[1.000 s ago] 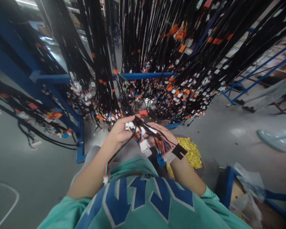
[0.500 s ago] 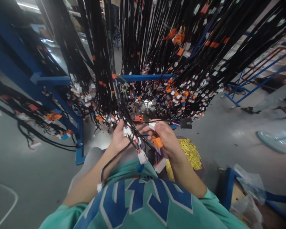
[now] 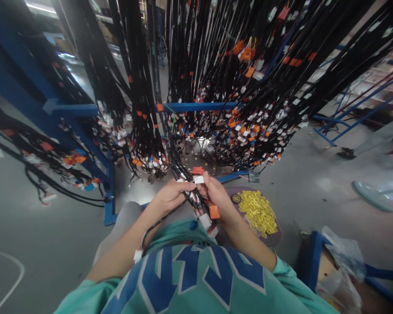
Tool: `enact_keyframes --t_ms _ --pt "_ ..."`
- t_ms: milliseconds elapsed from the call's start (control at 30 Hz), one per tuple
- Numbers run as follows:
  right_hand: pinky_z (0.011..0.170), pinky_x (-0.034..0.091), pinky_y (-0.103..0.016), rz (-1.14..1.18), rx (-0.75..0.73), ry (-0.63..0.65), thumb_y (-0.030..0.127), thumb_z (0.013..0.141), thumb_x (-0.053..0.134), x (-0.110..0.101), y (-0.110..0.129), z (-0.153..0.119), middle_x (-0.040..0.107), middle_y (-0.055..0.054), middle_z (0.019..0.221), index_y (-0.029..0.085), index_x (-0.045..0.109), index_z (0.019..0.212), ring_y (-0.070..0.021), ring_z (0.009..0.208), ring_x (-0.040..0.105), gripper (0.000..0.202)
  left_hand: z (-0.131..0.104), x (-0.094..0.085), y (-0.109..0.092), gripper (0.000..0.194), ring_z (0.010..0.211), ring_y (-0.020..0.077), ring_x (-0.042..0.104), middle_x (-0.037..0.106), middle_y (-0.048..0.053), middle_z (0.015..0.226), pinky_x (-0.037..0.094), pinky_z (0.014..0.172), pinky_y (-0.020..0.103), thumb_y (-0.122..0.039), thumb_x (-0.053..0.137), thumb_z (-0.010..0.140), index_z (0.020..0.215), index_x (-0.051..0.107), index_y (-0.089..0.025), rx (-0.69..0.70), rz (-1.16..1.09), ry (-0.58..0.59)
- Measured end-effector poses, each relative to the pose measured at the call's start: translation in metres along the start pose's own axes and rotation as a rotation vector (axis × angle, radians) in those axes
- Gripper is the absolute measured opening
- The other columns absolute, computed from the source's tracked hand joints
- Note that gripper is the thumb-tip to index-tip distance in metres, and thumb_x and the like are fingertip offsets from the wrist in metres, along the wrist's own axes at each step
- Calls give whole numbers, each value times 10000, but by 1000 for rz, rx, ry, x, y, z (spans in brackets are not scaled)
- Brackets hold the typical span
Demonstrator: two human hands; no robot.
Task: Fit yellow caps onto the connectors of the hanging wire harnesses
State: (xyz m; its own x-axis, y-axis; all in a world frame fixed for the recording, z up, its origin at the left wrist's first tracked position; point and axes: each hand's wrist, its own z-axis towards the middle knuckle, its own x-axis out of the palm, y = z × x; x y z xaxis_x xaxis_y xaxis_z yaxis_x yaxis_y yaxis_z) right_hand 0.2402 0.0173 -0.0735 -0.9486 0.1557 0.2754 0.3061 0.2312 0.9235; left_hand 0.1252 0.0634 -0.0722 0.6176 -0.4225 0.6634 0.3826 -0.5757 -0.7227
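Observation:
My left hand [image 3: 173, 194] is closed around a black wire harness [image 3: 180, 168], its thumb lying over the wires. My right hand [image 3: 216, 192] pinches a white connector [image 3: 198, 179] close to the left thumb tip. Just above that, a red connector [image 3: 198, 170] sticks out. Below the hands dangle an orange connector [image 3: 214, 212], a larger white connector [image 3: 205, 221] and a blue connector [image 3: 193, 225]. A thin branch runs over my left wrist to a small white connector [image 3: 138, 255]. Fingers on the far side of the bundle are hidden.
Thick bundles of black harnesses [image 3: 140, 65] hang from a blue frame [image 3: 199, 106], connectors at their ends. To the right, yellow pieces [image 3: 260, 213] fill a dark container [image 3: 277, 240] beside my right forearm. Plastic bags [image 3: 343, 257] lie on a blue stand at lower right.
My hands have come closer together. My right hand has moved left with the white connector, up to the left thumb, which now lies over the bundle. More of the yellow pieces shows.

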Motion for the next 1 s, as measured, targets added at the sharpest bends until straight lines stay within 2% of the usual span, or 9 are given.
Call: enact_keyframes --t_ms 133,300,400,467,600,700,833,900,1000 --pt "358 169 -188 -27 22 -39 710 606 490 4 0 -1 296 85 390 173 413 571 -37 345 230 544 -1 3 -2 147 654 212 634 665 35 575 480 615 284 -102 679 467 600 655 -160 6 37 -12" --pt "392 213 -202 -161 -73 -111 711 645 428 14 1 -4 276 69 403 186 325 491 -49 371 243 557 0 4 1 157 469 131 556 639 18 534 450 519 252 -126 711 458 605 656 -122 84 43 -122" --pt "435 229 -207 -354 -183 -163 711 702 316 10 -5 -1 275 49 420 189 299 468 -65 413 268 572 2 3 3 192 495 129 567 643 15 556 456 541 250 -122 728 455 634 663 -113 105 72 -139" --pt "473 240 -211 -564 -241 -211 707 722 252 4 -9 1 315 26 442 185 314 456 -83 461 312 589 4 0 5 208 526 126 576 650 15 573 460 576 245 -111 732 451 649 669 -110 133 89 -164" --pt "519 243 -214 -882 -233 -308 671 749 227 -8 -14 2 402 -1 499 173 412 470 -104 535 372 600 8 -4 7 207 555 123 581 666 20 614 463 621 249 -102 735 451 647 672 -110 164 119 -192" --pt "495 231 -210 -818 -228 -300 662 757 235 -13 -15 5 383 7 476 172 374 451 -90 500 351 594 9 -3 8 263 590 143 598 680 32 664 468 655 274 -107 736 458 716 683 -110 152 141 -156" --pt "433 197 -214 -483 -219 -250 685 749 233 -12 -18 12 273 40 410 191 279 449 -67 415 251 580 11 2 10 346 653 174 616 689 41 723 474 698 306 -96 733 437 778 678 -115 154 158 -111" --pt "424 196 -211 -411 -217 -261 683 750 248 -10 -20 14 267 46 400 191 285 446 -63 403 244 580 12 4 11 341 637 167 613 684 28 698 475 685 294 -84 726 428 762 673 -121 166 159 -152" --pt "432 221 -208 -505 -201 -218 674 764 228 -11 -19 14 295 36 372 179 344 400 -66 394 293 625 15 6 13 275 536 142 586 659 2 606 467 589 264 -80 715 429 694 657 -126 166 162 -255"
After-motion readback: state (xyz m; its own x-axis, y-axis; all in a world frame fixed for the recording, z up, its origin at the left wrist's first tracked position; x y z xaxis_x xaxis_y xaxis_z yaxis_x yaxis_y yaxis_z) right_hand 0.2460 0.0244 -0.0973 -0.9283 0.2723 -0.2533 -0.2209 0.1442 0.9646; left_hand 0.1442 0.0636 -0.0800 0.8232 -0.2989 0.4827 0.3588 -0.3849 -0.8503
